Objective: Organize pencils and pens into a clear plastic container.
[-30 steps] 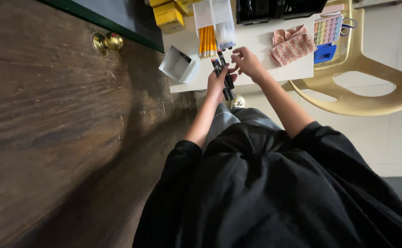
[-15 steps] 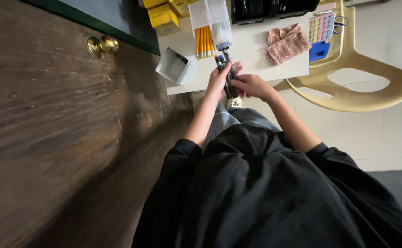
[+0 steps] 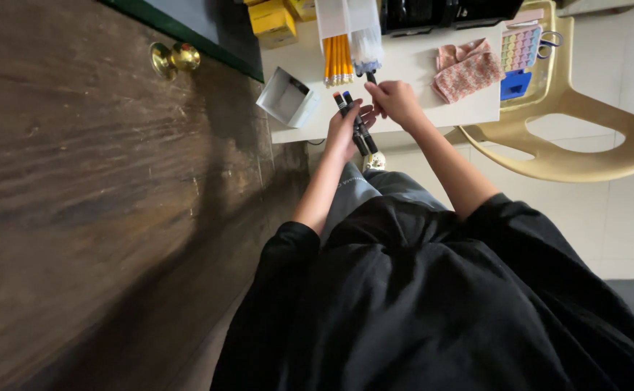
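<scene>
From my remote view, going left to right: small open white box (image 3: 288, 98) at the table's (image 3: 418, 69) left corner, then the left hand (image 3: 344, 132) wrapped around a bundle of dark markers (image 3: 353, 122), coloured caps pointing toward the bunch of yellow pencils (image 3: 336, 58). Just right of it, the right hand (image 3: 397, 101) pinches one dark marker (image 3: 371, 77) by its end, hands nearly touching. I judge the step wants a firm left grip, markers parallel, handled one at a time.

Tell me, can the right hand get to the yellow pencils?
Probably yes: the right hand is just beside the yellow pencils, and nothing lies between them on the white table.
</scene>
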